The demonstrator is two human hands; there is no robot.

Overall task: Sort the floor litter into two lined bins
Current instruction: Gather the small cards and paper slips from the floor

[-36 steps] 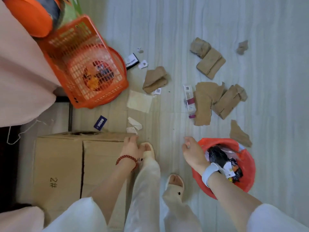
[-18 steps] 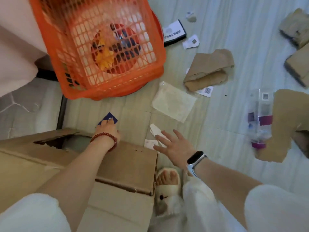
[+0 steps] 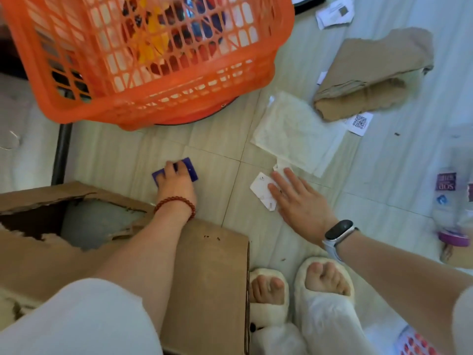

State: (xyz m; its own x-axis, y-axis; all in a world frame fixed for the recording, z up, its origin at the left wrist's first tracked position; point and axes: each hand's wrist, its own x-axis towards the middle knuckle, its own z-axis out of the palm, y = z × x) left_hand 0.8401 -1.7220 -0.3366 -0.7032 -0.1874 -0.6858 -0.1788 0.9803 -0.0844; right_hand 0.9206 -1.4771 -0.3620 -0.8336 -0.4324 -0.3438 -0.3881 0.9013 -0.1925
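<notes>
The left hand [image 3: 176,181] reaches over the box [image 3: 204,272] and down to the floor [image 3: 210,155], its fingers bent onto a blue card [image 3: 190,170] that lies flat on the tiles; the fingertips press on the card's middle, but whether they have it pinched or only pressed I cannot tell. A red bead bracelet [image 3: 176,203] circles that wrist. The right hand [image 3: 299,201] is spread flat, fingers straight and apart, holding nothing; its fingertips lie on the edge of a white scrap [image 3: 261,190] on the floor, with a second small scrap [image 3: 280,170] just beyond the fingers. A smartwatch [image 3: 337,230] sits on the right wrist. Just past the scraps lies a clear plastic bag [image 3: 294,131], flat on the tiles, and beyond it a folded piece of brown cardboard [image 3: 371,80] with a QR label [image 3: 359,121] at its near corner. More paper bits [image 3: 332,11] lie at the top edge. An orange basket [image 3: 153,103] stands beyond the left hand, with coloured things showing through its mesh. At the right edge a clear bottle [image 3: 453,208] with a purple cap lies on the floor. The box has a torn hole in its top. Two feet in white slippers [image 3: 325,298] stand beside it.
</notes>
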